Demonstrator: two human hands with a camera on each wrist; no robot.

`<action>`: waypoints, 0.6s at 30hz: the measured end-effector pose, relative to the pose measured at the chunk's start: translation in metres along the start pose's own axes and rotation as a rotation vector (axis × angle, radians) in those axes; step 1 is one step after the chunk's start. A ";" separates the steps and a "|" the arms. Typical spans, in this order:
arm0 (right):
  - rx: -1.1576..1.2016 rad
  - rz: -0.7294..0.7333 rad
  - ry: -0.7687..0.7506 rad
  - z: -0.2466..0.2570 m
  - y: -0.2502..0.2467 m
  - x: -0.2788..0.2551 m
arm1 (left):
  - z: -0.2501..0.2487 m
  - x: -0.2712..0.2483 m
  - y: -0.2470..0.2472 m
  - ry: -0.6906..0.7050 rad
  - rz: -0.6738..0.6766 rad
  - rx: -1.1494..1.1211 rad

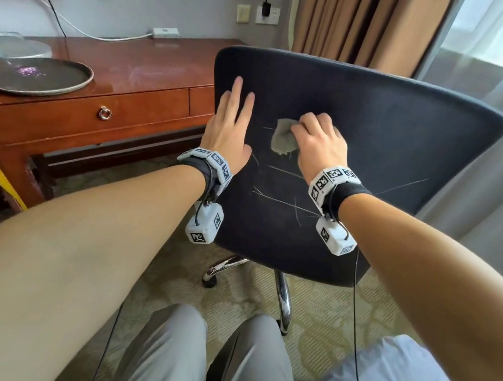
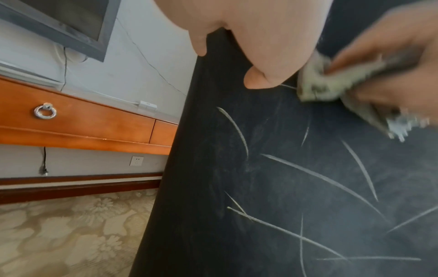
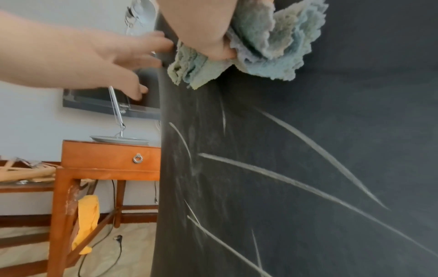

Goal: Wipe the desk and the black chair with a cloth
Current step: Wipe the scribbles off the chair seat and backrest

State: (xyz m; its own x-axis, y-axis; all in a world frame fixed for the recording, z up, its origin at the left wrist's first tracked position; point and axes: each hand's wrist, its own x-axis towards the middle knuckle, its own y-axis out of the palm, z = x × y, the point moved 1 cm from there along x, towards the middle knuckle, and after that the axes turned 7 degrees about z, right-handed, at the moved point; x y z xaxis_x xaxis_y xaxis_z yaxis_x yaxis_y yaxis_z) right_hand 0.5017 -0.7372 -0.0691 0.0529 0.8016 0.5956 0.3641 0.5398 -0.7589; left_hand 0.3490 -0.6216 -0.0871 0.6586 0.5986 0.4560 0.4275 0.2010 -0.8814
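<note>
The black chair stands in front of me with the back of its backrest facing me, crossed by pale chalky streaks. My left hand lies flat on the backrest's left edge, fingers straight. My right hand grips a bunched grey-green cloth and presses it on the backrest's upper middle. In the right wrist view the cloth shows crumpled under the palm, above more streaks. The wooden desk stands to the left behind the chair.
On the desk sit a dark round tray and a lamp base. A power strip lies at the desk's back edge. A yellow cloth hangs low by the desk leg. Curtains hang behind the chair.
</note>
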 end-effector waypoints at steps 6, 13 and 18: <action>-0.055 -0.056 -0.084 0.027 -0.004 0.036 | 0.007 0.004 0.005 0.029 0.007 0.017; -0.193 -0.026 -0.190 0.017 0.007 0.040 | 0.032 0.007 0.007 0.014 -0.005 -0.029; -0.184 -0.004 -0.195 0.012 0.005 0.036 | 0.039 0.011 0.010 -0.095 0.007 -0.097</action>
State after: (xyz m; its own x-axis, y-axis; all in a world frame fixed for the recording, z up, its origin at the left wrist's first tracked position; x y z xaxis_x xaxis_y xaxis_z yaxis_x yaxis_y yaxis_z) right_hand 0.4938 -0.7024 -0.0545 -0.1223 0.8435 0.5230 0.5280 0.5015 -0.6853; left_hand 0.3360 -0.5825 -0.0961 0.6020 0.6714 0.4323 0.4841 0.1237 -0.8662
